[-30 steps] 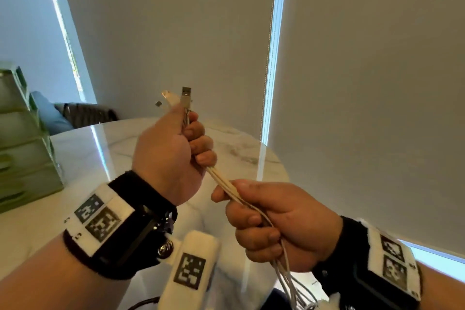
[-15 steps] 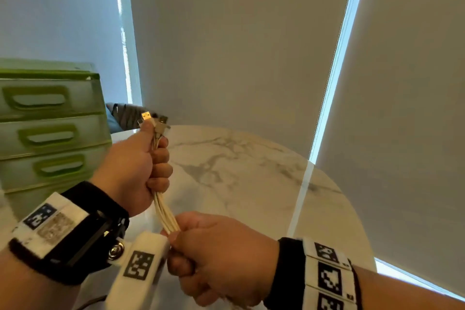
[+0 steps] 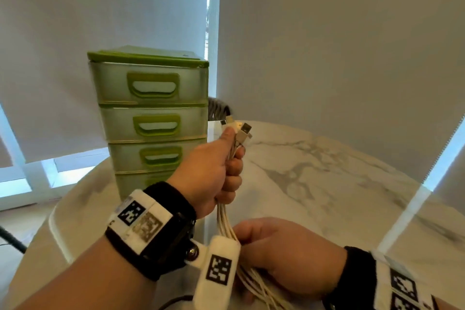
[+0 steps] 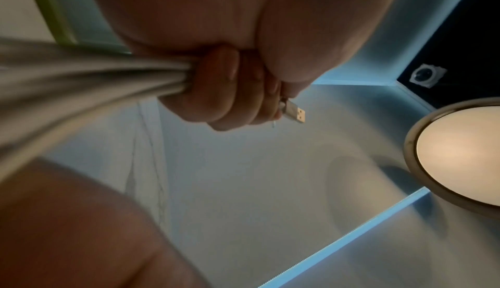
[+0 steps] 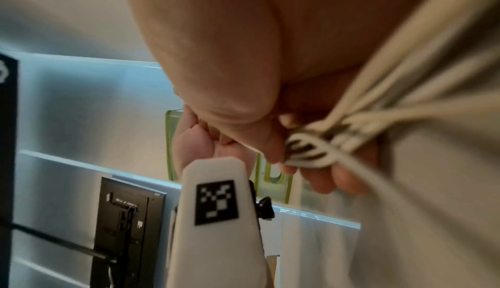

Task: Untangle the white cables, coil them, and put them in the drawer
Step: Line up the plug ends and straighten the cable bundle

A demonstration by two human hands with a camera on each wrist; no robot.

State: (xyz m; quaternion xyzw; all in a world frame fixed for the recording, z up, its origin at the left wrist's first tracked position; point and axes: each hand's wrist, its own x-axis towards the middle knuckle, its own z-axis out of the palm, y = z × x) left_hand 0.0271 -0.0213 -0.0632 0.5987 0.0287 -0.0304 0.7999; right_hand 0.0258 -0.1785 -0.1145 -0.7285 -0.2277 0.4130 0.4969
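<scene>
A bundle of white cables (image 3: 224, 220) runs straight between my two hands above the marble table. My left hand (image 3: 216, 173) grips the upper end in a fist, with USB plugs (image 3: 241, 131) sticking out above the thumb; one plug (image 4: 296, 114) also shows in the left wrist view. Lower down, my right hand (image 3: 281, 254) grips the same bundle (image 5: 324, 143), and the strands trail off below it. The green drawer unit (image 3: 151, 118) stands just left of my left hand, all its drawers closed.
The round white marble table (image 3: 327, 184) stretches to the right and behind the hands. Grey roller blinds (image 3: 327, 33) hang behind it. A dark chair back (image 3: 217, 106) peeks out behind the drawer unit. A black cord (image 3: 11, 239) lies at the left edge.
The view has swung left, bringing the drawer unit to the centre. Both hands keep their grip on the bundle, and the right hand has slid lower along it.
</scene>
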